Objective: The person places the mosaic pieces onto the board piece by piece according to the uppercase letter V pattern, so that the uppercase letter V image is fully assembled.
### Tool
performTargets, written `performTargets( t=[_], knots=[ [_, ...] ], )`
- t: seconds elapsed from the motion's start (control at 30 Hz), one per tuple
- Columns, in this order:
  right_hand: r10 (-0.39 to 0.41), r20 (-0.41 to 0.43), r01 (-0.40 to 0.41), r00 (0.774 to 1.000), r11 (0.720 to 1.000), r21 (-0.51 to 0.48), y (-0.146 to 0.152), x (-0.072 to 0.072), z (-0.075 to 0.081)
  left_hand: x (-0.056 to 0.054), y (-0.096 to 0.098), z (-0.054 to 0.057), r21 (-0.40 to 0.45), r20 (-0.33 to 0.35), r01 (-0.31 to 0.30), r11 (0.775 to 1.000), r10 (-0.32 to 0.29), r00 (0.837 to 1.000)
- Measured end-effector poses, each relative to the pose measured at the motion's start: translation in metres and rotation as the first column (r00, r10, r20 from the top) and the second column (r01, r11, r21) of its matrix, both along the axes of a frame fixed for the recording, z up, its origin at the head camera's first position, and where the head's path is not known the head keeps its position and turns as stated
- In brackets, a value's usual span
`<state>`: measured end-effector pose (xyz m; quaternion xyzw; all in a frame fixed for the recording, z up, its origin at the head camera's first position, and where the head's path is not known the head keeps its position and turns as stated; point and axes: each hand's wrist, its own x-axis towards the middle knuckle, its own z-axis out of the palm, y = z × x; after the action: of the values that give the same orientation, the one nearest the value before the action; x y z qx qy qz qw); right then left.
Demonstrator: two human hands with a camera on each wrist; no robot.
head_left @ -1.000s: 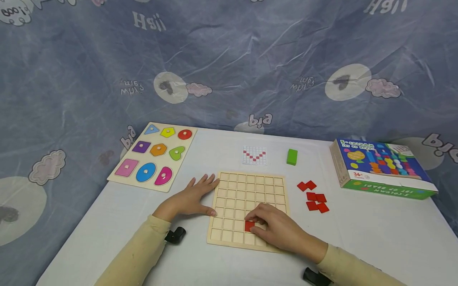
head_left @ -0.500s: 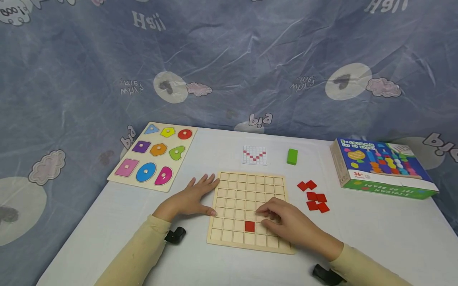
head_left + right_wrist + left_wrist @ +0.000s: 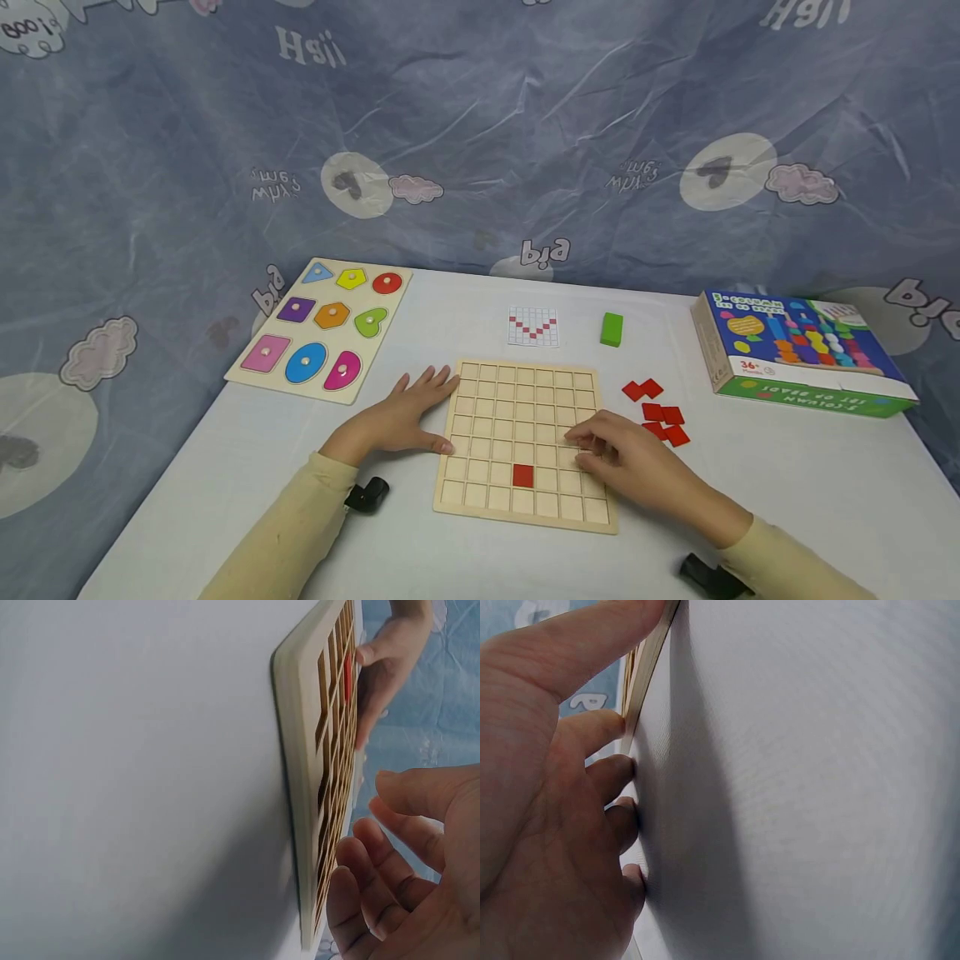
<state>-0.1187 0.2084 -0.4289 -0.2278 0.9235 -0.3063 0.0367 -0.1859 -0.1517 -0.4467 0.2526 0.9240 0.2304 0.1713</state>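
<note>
A wooden grid board (image 3: 491, 517) lies flat at the middle of the table, with one red square tile (image 3: 523, 476) in a cell of its second row from the near edge. My left hand (image 3: 397, 417) rests on the table with fingers spread, thumb and fingertips at the board's left edge. Over the board's right side hovers my right hand (image 3: 630, 458), its fingers loosely bent and nothing between thumb and fingertips, as the right wrist view shows. Several loose red tiles (image 3: 653, 412) lie on the table just beyond that hand, one partly hidden behind it.
Behind the board are a small pattern card (image 3: 533, 327) with a red V and a green block (image 3: 612, 329). A shape puzzle board (image 3: 315, 329) lies at the back left, a toy box (image 3: 806, 354) at the back right. A patterned cloth (image 3: 480, 125) hangs behind the table.
My right hand has let go of the red tile in the grid cell and moved right across the board. My left hand has stayed at the left edge.
</note>
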Motion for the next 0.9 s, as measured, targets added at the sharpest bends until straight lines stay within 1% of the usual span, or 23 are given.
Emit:
performTargets(
  t=[0.3,0.5,0.63,0.9],
  knots=[
    [-0.066,-0.022,0.067,0.998,0.997,0.045,0.024,-0.003,-0.005,0.000,0.000,0.001,0.002,0.003,-0.001,1.000,0.001,1.000],
    [-0.073,-0.086,0.077,0.994,0.996,0.045,0.045,-0.005,-0.011,0.000,0.000,0.001,-0.002,0.006,0.003,1.000,-0.003,1.000],
    [-0.092,-0.116,0.099,0.989,0.994,0.054,0.059,-0.007,-0.012,0.000,0.000,0.001,-0.001,0.004,0.002,1.000,-0.002,1.000],
    [-0.143,-0.119,0.155,0.983,0.983,0.102,0.081,-0.012,-0.010,0.000,0.000,0.000,-0.001,0.003,0.000,1.000,0.000,1.000]
  ],
)
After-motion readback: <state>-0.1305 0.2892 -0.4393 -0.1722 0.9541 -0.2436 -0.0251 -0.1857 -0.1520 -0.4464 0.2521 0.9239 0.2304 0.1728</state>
